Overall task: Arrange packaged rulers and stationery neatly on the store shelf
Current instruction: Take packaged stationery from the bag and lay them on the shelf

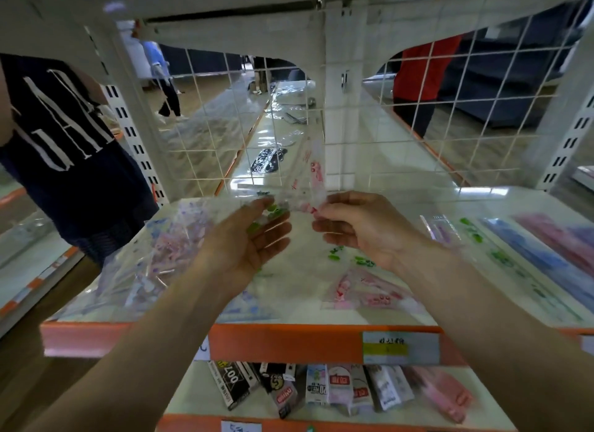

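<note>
The right hand [360, 229] pinches the near end of a clear ruler pack [308, 174] with pink marks. The pack points up and away over the middle of the shelf [289, 338]. The left hand [250, 242] is flat and loose just left of it, maybe touching a blurry green-marked pack [273, 211]. A pink pack [369, 290] lies nearer on the shelf.

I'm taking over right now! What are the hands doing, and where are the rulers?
Right hand pinches the lower end of the pink-print ruler pack, held up over the shelf.
Left hand is open beside it.
Lying flat on the shelf: another pink pack, green-print rulers, a loose stationery bag at the left, blue and pink packs lined up at the right.
Done: the right row looks neat.
Left: lay down the held pack, tidy the middle and the bag.
</note>
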Action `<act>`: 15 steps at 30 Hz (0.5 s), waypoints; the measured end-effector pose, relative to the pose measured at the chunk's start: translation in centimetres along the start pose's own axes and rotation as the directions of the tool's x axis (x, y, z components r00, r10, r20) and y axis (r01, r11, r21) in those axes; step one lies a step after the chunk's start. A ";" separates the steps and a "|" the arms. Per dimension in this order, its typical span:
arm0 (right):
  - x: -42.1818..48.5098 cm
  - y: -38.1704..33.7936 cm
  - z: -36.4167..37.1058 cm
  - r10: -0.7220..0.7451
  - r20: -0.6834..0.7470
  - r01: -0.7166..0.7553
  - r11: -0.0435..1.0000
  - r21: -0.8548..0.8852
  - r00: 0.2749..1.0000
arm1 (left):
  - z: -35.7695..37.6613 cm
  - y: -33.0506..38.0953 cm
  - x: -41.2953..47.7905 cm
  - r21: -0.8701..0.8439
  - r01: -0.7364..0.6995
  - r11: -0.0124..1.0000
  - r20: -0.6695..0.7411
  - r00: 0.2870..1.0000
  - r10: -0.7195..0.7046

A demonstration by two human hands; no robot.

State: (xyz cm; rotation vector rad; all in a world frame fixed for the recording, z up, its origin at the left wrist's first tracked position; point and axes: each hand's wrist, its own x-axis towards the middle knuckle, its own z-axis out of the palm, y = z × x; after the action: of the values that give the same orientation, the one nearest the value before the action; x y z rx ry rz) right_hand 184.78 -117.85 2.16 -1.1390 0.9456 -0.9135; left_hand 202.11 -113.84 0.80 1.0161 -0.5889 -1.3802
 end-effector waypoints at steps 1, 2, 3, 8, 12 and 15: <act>0.0 0.3 0.3 -0.021 -0.019 0.019 0.996 -0.082 1.000 | 0.6 -0.2 -0.1 0.029 -0.008 1.000 0.015 1.000 0.007; 0.0 0.5 0.5 -0.039 -0.042 0.033 0.990 -0.136 0.998 | 1.2 -0.3 -0.1 0.052 -0.017 0.998 0.029 0.999 0.015; 0.1 0.8 0.6 -0.048 -0.064 0.038 0.988 -0.148 0.997 | 1.6 -0.3 -0.2 0.067 -0.026 0.997 0.047 0.999 0.023; -0.1 1.6 0.9 0.018 -0.031 -0.020 0.995 -0.094 0.999 | 2.1 -0.4 -0.2 0.149 -0.082 0.985 0.060 0.995 0.073; -0.3 0.6 -0.8 0.005 0.020 -0.002 0.987 -0.163 1.000 | 1.3 0.7 0.2 0.297 -0.119 0.947 0.058 0.993 0.107; 0.1 -1.4 -2.9 -0.091 -0.118 0.077 0.991 -0.111 0.989 | 1.0 1.8 0.5 0.392 -0.149 0.908 0.129 0.986 0.106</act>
State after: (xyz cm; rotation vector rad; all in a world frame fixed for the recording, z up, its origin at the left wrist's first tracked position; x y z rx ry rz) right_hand 181.92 -119.09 3.05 -1.2313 1.0633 -1.0210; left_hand 202.29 -114.71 2.74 1.2097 -1.0314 -1.2258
